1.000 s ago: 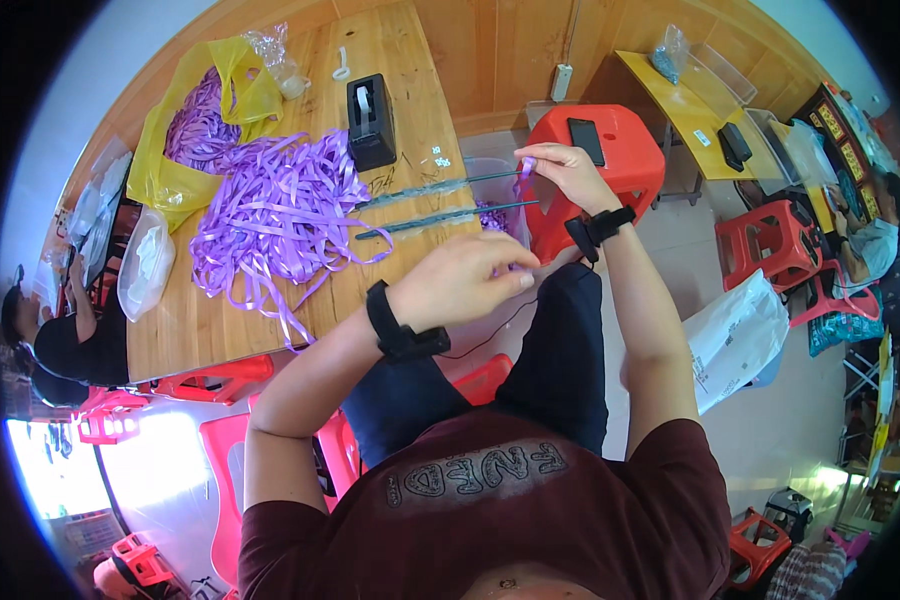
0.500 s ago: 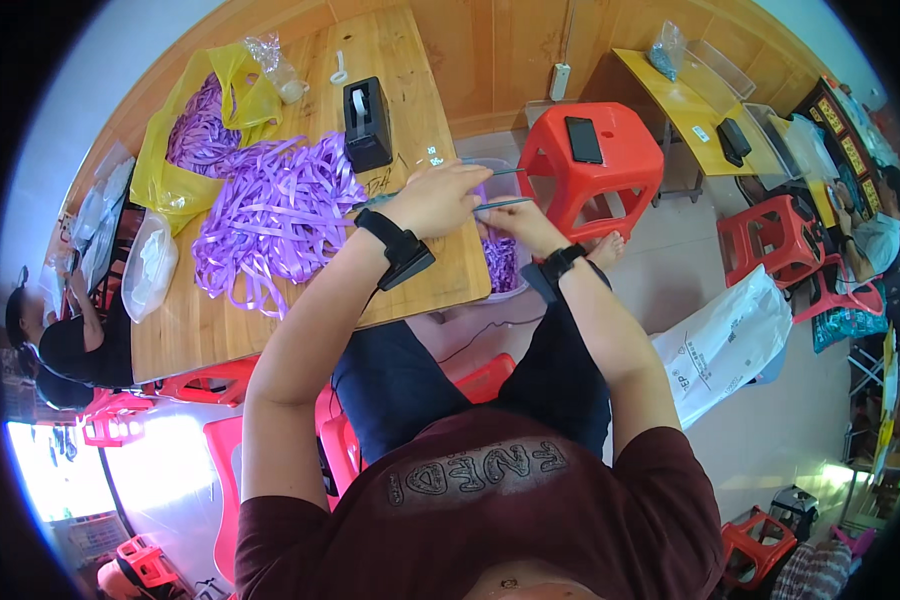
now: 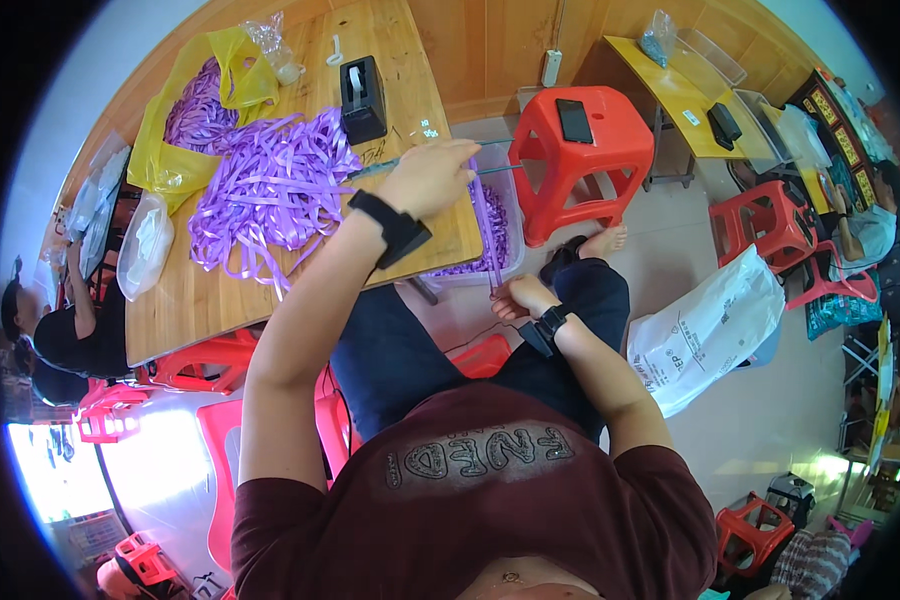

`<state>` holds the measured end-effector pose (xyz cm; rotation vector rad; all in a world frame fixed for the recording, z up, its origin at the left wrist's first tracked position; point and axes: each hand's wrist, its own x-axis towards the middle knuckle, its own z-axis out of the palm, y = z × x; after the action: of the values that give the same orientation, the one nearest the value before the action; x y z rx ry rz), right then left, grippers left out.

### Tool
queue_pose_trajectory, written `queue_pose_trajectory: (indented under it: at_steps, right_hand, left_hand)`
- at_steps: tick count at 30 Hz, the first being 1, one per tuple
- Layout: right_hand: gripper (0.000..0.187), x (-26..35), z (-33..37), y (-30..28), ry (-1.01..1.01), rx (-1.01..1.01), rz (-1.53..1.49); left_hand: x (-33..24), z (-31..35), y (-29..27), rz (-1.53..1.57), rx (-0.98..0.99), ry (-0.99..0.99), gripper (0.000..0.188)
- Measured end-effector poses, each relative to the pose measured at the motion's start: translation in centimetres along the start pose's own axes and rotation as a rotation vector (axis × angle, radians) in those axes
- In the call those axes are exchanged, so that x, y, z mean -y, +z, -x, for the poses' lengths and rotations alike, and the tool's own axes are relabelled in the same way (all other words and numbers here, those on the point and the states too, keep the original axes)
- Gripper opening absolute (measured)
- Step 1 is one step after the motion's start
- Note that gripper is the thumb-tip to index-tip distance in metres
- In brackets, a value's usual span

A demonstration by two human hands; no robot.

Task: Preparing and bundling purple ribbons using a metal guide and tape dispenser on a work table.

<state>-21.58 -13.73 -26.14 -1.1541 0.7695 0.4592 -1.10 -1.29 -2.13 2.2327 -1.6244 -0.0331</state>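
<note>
The left hand [image 3: 432, 180], grip hidden, is covering thin dark rods [image 3: 500, 168], perhaps for steadiness, while the curled right hand [image 3: 523, 298] is pinching a narrow glossy purple ribbon [image 3: 493, 250] stretching between both, likely for tension.

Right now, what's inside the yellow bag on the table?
Shiny purple ribbon shows through the opening of the yellow bag. The bag's sides cover the rest, so I can't tell what's deeper down.

A printed maroon T-shirt [image 3: 470, 520] is worn with dark trousers [image 3: 395, 350] and black wristbands [image 3: 404, 241]
</note>
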Motion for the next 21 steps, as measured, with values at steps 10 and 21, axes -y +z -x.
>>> queue_pose_trajectory:
  at_steps: [10,21]
  right_hand:
    - [0.02,-0.5,4.7,1.4,0.11,0.073,-0.033]
    - [0.023,2.6,4.9,2.4,-0.086,0.031,-0.045]
  left_hand:
    - [-5.2,13.8,15.2,0.565,0.217,-0.334,0.035]
    - [-6.1,15.8,14.4,1.238,0.263,-0.53,0.019]
